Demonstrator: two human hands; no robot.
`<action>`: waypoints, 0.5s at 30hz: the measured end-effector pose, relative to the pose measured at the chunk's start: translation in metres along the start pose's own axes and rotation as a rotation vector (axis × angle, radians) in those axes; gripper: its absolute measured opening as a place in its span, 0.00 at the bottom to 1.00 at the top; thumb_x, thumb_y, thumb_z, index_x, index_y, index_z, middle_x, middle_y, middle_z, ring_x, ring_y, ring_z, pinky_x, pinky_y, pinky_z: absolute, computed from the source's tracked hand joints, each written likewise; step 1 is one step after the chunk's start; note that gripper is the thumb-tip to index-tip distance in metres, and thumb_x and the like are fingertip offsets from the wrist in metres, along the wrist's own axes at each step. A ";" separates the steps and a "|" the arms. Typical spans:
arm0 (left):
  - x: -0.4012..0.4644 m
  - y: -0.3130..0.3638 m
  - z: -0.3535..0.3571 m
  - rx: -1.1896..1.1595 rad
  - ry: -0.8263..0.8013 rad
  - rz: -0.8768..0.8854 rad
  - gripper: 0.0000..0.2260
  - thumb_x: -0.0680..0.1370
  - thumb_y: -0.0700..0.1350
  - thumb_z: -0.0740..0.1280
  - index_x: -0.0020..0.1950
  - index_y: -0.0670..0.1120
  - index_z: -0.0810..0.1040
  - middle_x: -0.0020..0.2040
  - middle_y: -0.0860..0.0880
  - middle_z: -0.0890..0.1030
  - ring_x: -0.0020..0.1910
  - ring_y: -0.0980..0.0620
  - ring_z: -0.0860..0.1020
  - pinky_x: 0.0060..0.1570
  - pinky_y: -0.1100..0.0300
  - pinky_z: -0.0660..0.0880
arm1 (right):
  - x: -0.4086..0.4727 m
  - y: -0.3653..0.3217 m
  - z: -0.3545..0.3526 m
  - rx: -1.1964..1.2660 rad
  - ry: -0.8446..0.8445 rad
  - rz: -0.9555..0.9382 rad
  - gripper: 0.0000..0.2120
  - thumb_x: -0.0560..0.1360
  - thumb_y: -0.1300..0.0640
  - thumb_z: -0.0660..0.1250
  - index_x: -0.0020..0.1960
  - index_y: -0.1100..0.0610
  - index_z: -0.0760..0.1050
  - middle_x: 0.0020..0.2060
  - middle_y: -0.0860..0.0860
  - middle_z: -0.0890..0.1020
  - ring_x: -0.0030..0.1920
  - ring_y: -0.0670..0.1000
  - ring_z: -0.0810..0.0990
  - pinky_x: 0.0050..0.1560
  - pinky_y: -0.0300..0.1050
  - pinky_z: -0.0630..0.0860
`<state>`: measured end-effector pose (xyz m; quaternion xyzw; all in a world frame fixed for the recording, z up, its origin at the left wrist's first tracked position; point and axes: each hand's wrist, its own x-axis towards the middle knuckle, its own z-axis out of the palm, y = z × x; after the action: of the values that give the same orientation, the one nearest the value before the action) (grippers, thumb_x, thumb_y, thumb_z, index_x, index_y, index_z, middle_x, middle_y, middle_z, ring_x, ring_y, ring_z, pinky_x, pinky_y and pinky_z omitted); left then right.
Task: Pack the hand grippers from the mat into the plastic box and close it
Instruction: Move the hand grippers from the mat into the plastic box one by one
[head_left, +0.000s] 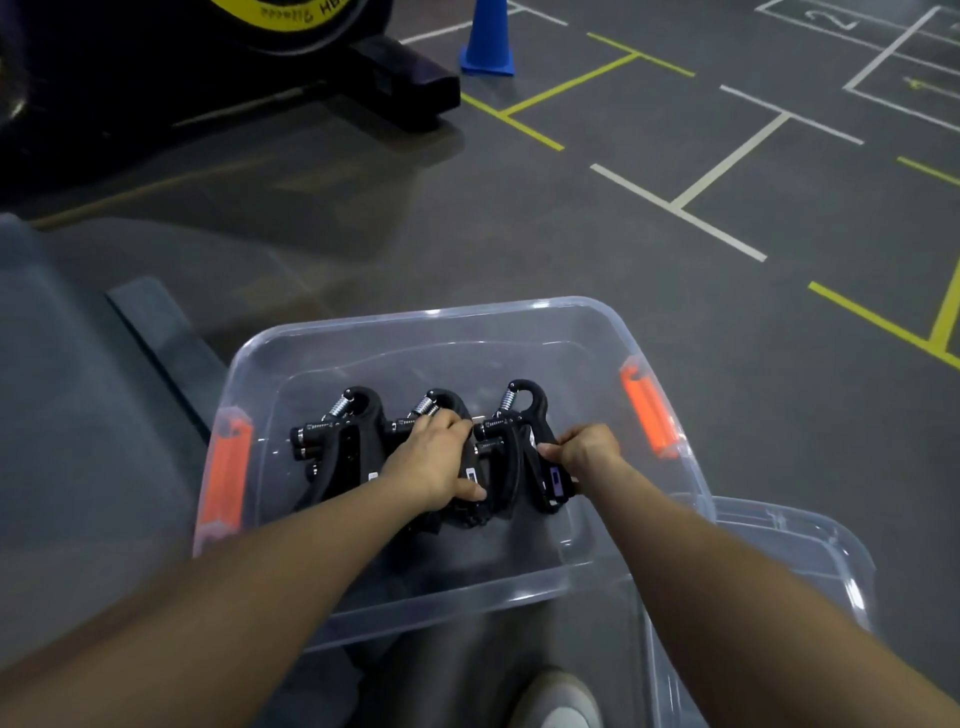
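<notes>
Both of your hands are down inside the clear plastic box, the landmark for everything here. Your left hand lies curled over the middle hand gripper, fingers wrapped across its handles and the thumb tucked at the near end. Your right hand pinches the handle of the right hand gripper, which stands tipped up on its side near the box's right wall. A third hand gripper lies free toward the box's left wall, touched by neither hand.

All three grippers sit side by side in a row across the box floor, each with its long axis running from the near wall toward the far wall, spring and hook end pointing away from you. No gripper shows outside the box, so the packing step looks close to done, though the mat to the box's left is only partly in view.

The coming move turns on the lid: it lies just beside the box's near right corner, partly under that corner, nearer your right hand than your left. The orange latches on the box's two short ends stand undone, and the box is still uncovered.
</notes>
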<state>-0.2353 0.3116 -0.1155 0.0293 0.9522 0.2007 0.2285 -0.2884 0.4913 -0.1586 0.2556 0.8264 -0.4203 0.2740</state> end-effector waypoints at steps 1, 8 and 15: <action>0.001 -0.002 0.001 -0.008 0.000 -0.001 0.38 0.69 0.52 0.74 0.74 0.46 0.60 0.71 0.50 0.62 0.71 0.48 0.59 0.70 0.54 0.63 | 0.003 0.000 -0.001 -0.013 -0.002 0.003 0.16 0.73 0.58 0.69 0.32 0.52 0.66 0.34 0.50 0.73 0.44 0.52 0.73 0.43 0.41 0.77; 0.006 -0.007 0.004 -0.042 -0.012 -0.011 0.41 0.68 0.53 0.74 0.75 0.46 0.58 0.73 0.51 0.59 0.72 0.49 0.58 0.72 0.52 0.62 | 0.017 0.002 0.006 -0.062 0.002 0.017 0.15 0.70 0.57 0.72 0.32 0.55 0.68 0.38 0.55 0.79 0.43 0.54 0.75 0.52 0.45 0.77; 0.004 -0.007 0.003 -0.031 -0.001 0.004 0.41 0.68 0.53 0.74 0.75 0.46 0.58 0.73 0.52 0.59 0.73 0.49 0.56 0.72 0.55 0.59 | 0.020 0.005 0.013 -0.098 -0.044 -0.011 0.13 0.73 0.62 0.68 0.33 0.53 0.69 0.43 0.56 0.76 0.45 0.54 0.75 0.58 0.49 0.77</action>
<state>-0.2372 0.3067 -0.1225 0.0279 0.9488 0.2156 0.2291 -0.2960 0.4865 -0.1812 0.2282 0.8412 -0.3861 0.3020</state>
